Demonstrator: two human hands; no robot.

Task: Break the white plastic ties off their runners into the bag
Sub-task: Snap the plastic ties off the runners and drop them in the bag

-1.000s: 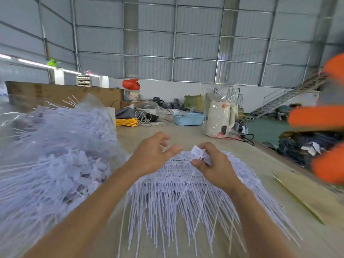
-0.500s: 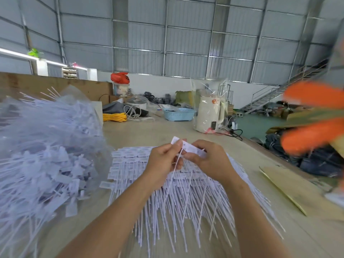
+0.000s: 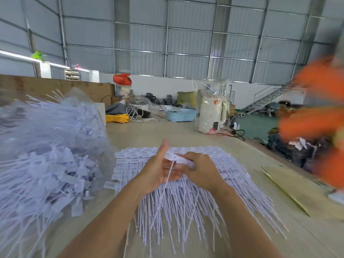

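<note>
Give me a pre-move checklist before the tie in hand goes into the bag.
1. Right hand pinches the flat head of the white plastic tie: ok.
2. Left hand beside it, thumb up, palm against the strap: ok.
3. Tie fully snapped off its runner: cannot tell.
4. Clear plastic bag of loose ties within reach at left: ok.
5. Bag mouth facing the hands: cannot tell.
6. Fanned white tie stack lying flat on the wooden table: ok.
</note>
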